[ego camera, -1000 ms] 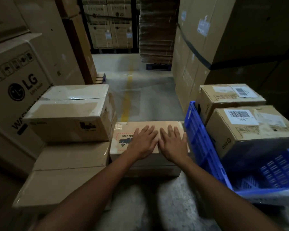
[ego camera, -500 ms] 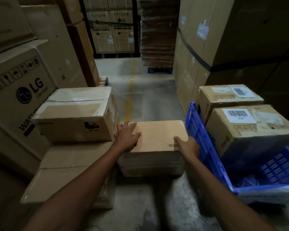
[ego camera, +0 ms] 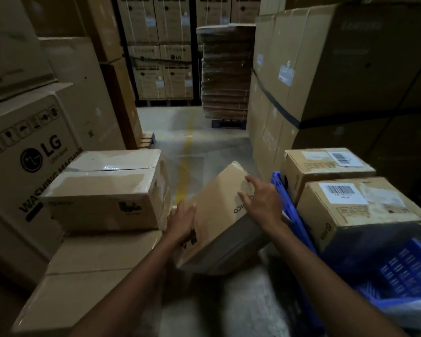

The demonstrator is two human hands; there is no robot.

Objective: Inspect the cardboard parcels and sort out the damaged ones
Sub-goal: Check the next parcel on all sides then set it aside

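Grips tilted parcel [ego camera: 219,210] by its left edge with left hand [ego camera: 181,223]. Presses right hand [ego camera: 263,203], fingers straight, on top face near right edge. Open floor [ego camera: 204,147] beyond both hands; crate [ego camera: 301,229] rim just right.

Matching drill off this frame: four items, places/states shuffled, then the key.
Things:
1. plain parcel
2. blue crate
3. LG carton
4. taped box

Places/states:
A. far left, printed "washing machine"
B. tilted, left hand and right hand on it
C. on top of the left stack
D. at right, holding barcode-labelled boxes

Pairs: 1-B, 2-D, 3-A, 4-C
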